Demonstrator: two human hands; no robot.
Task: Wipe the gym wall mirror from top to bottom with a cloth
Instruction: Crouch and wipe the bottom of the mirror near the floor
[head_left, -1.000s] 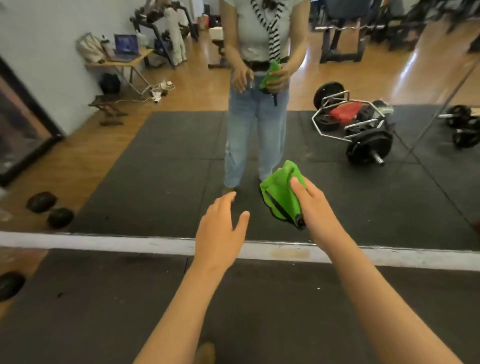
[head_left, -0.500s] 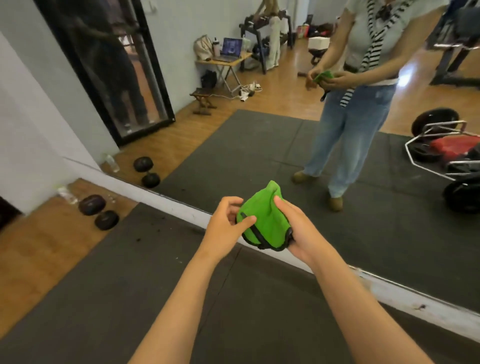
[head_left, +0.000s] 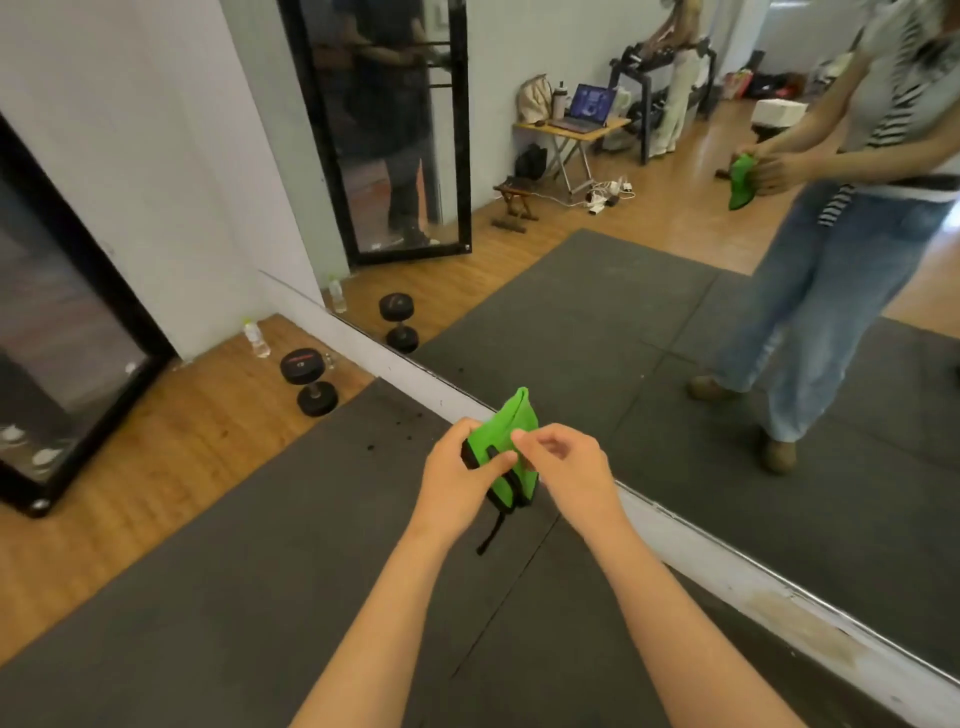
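Left hand (head_left: 462, 480) and right hand (head_left: 563, 467) both pinch the folded bright-green cloth with black trim (head_left: 511, 441). Large wall mirror (head_left: 675, 322) lies at 1 o'clock.

The cloth (head_left: 511, 434) is soft green fabric with black edging. The mirror (head_left: 675, 270) is glossy glass. The floor mat (head_left: 260, 597) looks matt, grainy rubber beside polished wood flooring (head_left: 156, 467).

No writing can be read. The nearer dumbbell (head_left: 306, 382) has a red mark on its end, too blurred to make out. The screen of the laptop (head_left: 589, 105) in the mirror (head_left: 675, 332) and the label on the bottle (head_left: 256, 339) are too small to read.
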